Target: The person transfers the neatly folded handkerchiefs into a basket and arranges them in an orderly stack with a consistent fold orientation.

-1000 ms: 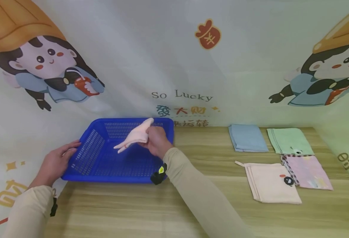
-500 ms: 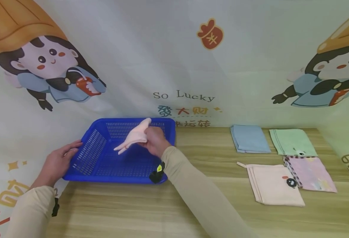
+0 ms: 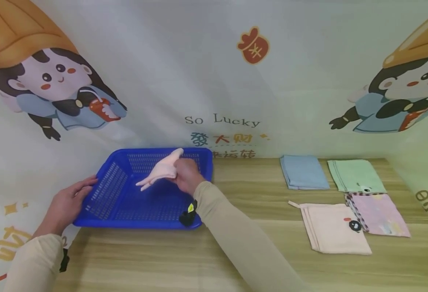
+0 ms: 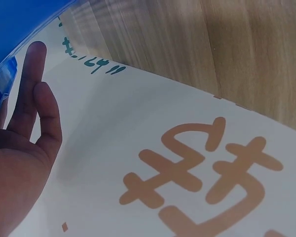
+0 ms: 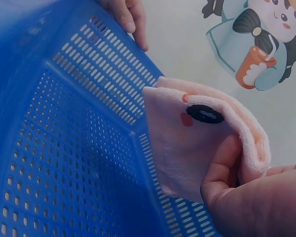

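Note:
A folded pale-pink towel with a dark embroidered patch hangs above the inside of the blue plastic basket. My right hand pinches it at its right end; the right wrist view shows the thumb pressing the folded towel, its layers standing apart at the top. At the basket's left side, my left hand touches the rim from outside. In the left wrist view, the fingers look mostly straight along the basket's outer side; the thumb is hidden there.
Folded towels lie at the table's right: blue, green, pink with checked trim, and pale pink with a loop. A printed curtain hangs behind and down both sides. The wooden table runs in front of the basket.
Both hands keep the same places, with the towel still held over the basket. Only the head view shifts slightly.

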`<state>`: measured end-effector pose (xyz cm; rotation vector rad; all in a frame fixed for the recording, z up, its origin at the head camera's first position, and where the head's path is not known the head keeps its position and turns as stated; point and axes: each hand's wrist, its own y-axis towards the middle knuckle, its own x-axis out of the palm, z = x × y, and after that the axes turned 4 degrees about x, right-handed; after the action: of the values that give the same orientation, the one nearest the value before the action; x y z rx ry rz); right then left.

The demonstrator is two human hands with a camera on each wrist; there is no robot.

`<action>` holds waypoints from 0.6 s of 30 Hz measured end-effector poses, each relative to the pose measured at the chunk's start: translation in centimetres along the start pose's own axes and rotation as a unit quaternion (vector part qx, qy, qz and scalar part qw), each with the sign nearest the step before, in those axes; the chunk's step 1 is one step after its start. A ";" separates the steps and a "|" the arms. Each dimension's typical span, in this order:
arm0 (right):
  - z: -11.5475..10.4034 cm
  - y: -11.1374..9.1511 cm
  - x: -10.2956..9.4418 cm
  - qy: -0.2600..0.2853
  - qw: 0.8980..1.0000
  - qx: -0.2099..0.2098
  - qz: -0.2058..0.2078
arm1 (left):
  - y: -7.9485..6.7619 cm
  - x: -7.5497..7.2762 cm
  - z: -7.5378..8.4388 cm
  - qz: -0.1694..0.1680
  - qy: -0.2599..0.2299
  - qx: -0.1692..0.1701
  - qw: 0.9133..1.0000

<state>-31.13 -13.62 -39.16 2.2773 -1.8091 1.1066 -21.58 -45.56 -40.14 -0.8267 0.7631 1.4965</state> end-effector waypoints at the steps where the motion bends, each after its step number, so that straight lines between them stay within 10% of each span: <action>1: 0.0 0.1 0.0 0.004 1.000 -0.002 0.000 | 0.0 0.1 0.0 0.003 0.004 0.007 1.000; 18: 0.0 0.9 0.4 0.012 1.000 0.002 -0.001 | 0.2 0.2 0.0 0.001 -0.005 -0.011 1.000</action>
<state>-31.89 -14.22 -39.29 2.2572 -1.7984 1.1337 -21.79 -45.46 -40.27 -0.8346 0.7400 1.5119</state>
